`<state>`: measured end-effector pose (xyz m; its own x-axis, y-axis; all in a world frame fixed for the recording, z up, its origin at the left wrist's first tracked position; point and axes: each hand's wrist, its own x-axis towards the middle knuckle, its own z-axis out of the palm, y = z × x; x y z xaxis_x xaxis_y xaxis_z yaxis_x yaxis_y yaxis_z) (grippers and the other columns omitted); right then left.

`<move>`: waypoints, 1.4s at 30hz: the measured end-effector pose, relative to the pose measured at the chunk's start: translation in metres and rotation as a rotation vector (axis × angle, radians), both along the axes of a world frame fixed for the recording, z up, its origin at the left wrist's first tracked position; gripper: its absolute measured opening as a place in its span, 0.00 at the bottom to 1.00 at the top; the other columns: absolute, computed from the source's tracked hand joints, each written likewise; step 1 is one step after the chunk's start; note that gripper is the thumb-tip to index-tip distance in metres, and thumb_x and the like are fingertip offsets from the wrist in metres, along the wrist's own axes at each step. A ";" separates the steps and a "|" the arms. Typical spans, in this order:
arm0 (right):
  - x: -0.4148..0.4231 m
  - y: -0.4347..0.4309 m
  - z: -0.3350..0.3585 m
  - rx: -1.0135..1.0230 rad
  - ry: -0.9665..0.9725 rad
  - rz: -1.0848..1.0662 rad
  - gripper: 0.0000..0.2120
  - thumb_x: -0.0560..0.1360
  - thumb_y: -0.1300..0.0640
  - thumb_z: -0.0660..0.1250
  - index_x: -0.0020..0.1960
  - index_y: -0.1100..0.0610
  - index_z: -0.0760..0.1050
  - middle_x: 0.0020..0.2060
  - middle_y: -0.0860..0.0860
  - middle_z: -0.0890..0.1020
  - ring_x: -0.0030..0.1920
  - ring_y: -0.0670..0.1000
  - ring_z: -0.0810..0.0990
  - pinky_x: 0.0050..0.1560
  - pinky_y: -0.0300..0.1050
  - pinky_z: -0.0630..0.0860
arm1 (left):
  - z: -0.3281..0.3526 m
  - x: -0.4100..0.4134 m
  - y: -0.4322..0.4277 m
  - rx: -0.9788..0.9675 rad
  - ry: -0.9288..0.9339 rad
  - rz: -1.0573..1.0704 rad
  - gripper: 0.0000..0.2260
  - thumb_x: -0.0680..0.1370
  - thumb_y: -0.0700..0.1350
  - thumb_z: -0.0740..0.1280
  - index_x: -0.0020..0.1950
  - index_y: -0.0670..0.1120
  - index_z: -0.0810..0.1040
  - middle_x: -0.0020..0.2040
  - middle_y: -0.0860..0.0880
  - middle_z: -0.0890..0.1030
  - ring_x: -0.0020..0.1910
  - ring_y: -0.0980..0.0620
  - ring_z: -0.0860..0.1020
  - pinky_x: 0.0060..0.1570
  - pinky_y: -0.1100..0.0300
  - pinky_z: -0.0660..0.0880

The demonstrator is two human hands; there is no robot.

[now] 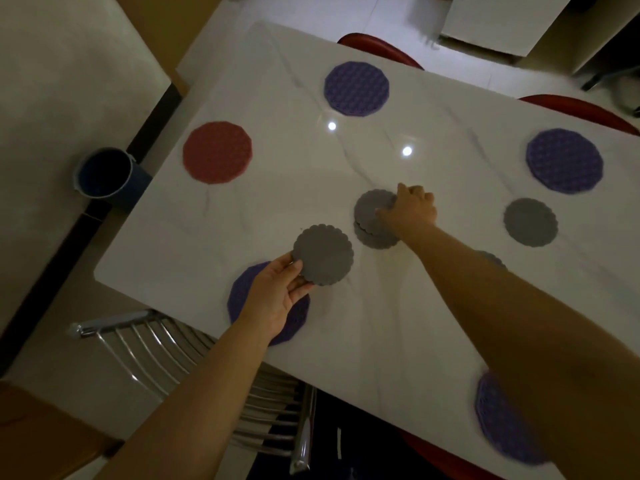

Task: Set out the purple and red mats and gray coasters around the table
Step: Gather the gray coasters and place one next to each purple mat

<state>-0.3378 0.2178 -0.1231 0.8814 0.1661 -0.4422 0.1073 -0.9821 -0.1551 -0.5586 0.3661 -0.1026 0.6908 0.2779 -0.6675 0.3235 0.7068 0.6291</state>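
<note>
The white marbled table (311, 202) carries everything; mats already lie around it: a red mat (217, 152) well beyond the left grip, one purple mat (356, 89) at the far edge, another purple mat (564, 161) far right of the right grip, a third purple mat (242, 289) directly under the left hand, and a fourth purple mat (498, 420) at the near edge, partly hidden by the right forearm; so the mats look done and the coaster step is in hand; one gray coaster (530, 221) sits placed well to the right of the right grip; the small coaster stack (372, 220) lies beneath the right hand (412, 209), whose grip curls onto the top piece, fingers pressed to its edge; the left hand (277, 299) pinches a single scalloped coaster (323, 254) by its rim, held just above the table; next, I judge, that coaster wants setting down beside the mat under the left grip, clear of its edge, while the right peels one piece off cleanly.
</note>
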 end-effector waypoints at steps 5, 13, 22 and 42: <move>-0.001 0.003 -0.013 0.001 -0.090 0.050 0.25 0.73 0.47 0.63 0.66 0.57 0.67 0.60 0.58 0.71 0.61 0.60 0.69 0.57 0.52 0.68 | 0.002 0.000 0.000 -0.017 -0.007 0.007 0.10 0.80 0.38 0.60 0.58 0.46 0.77 0.49 0.49 0.86 0.49 0.52 0.84 0.45 0.59 0.81; -0.015 -0.008 0.010 0.436 -0.096 -0.155 0.08 0.77 0.55 0.62 0.55 0.54 0.75 0.51 0.53 0.80 0.46 0.51 0.77 0.46 0.45 0.75 | 0.001 0.004 -0.011 -0.034 -0.008 0.031 0.10 0.80 0.37 0.60 0.57 0.46 0.77 0.48 0.48 0.86 0.47 0.52 0.84 0.43 0.59 0.81; -0.053 -0.059 0.066 1.011 0.044 -0.560 0.04 0.74 0.57 0.68 0.46 0.50 0.79 0.40 0.45 0.82 0.44 0.46 0.81 0.42 0.35 0.76 | 0.002 0.013 -0.025 -0.018 -0.022 -0.016 0.11 0.81 0.37 0.59 0.62 0.44 0.74 0.53 0.47 0.82 0.47 0.53 0.83 0.43 0.61 0.81; -0.117 -0.056 0.039 1.082 0.207 -0.796 0.03 0.75 0.61 0.67 0.48 0.55 0.76 0.43 0.53 0.82 0.44 0.51 0.82 0.35 0.39 0.79 | 0.004 0.020 -0.052 -0.039 -0.068 -0.178 0.11 0.80 0.39 0.61 0.60 0.44 0.78 0.50 0.46 0.86 0.49 0.47 0.84 0.46 0.57 0.81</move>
